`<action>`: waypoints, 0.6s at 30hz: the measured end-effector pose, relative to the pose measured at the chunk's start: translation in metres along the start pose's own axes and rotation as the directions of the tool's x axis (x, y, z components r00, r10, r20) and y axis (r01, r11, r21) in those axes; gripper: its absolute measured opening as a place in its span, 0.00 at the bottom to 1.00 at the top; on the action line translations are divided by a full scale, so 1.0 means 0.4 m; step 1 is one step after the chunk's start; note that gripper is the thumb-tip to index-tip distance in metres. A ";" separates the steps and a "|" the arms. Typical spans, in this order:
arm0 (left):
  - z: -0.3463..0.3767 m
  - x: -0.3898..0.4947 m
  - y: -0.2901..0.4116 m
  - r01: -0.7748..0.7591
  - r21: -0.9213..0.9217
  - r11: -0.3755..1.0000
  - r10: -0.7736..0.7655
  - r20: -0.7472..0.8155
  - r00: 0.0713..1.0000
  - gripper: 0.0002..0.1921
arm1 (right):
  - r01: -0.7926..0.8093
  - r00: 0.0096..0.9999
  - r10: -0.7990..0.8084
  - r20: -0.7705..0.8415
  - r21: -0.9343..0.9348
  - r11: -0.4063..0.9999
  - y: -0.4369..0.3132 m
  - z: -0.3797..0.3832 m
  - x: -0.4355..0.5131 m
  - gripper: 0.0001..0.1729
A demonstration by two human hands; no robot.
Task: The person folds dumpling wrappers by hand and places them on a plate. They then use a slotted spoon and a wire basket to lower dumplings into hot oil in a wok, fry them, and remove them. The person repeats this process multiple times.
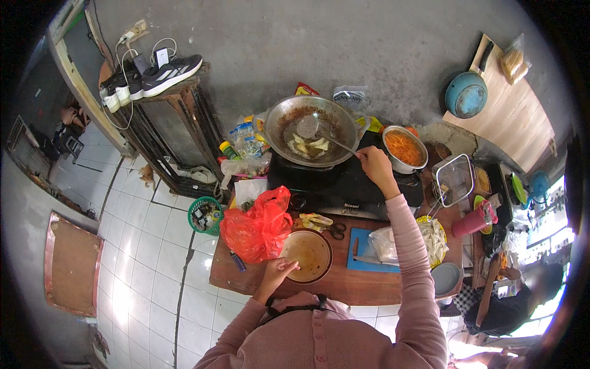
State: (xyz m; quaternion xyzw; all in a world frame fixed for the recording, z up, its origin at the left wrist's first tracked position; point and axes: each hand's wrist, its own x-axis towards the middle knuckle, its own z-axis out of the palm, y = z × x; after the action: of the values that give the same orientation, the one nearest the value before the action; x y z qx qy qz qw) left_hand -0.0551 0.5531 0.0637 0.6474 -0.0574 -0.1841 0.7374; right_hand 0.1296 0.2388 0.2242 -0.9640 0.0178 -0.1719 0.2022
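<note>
My right hand (374, 167) grips the handle of a metal skimmer (308, 125), its perforated head down in a large wok (281, 110). Pale folded pieces of food (308, 144) lie in the oil at the wok's bottom. The wok sits on a black Rinnai gas stove (341, 196). My left hand (275, 276) is at the near left rim of a bowl (326, 246) with a shallow yellowish residue in it. Its thumb and fingers are close together; whether they touch the rim or pinch something small is not clear.
Right of the wok stands a metal pot of shredded orange vegetable (404, 146). A red plastic bag (258, 226), scissors (338, 230), a blue cutting board (357, 263) with a knife (375, 260), and a yellow plate of pale folded pieces (433, 242) crowd the table. Another person (502, 300) is at right.
</note>
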 end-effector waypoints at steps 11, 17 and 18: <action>0.006 0.000 0.009 0.012 0.036 0.999 -0.014 0.062 0.998 0.09 | 0.041 0.997 -0.055 -0.059 -0.207 0.978 -0.028 0.000 -0.032 0.10; -0.002 -0.004 0.006 0.034 0.014 0.999 -0.035 0.032 0.999 0.09 | -0.049 0.998 0.035 -0.058 -0.252 0.967 0.019 0.036 0.006 0.10; -0.002 -0.002 0.006 0.033 0.011 0.999 -0.033 0.032 0.999 0.09 | -0.063 0.997 0.050 -0.058 -0.249 0.967 0.027 0.048 0.013 0.10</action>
State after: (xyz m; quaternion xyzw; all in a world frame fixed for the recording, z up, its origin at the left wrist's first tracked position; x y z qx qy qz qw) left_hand -0.0551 0.5544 0.0658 0.6490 -0.0596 -0.2062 0.7299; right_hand 0.1413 0.2356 0.2052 -0.9761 0.0718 -0.1872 0.0833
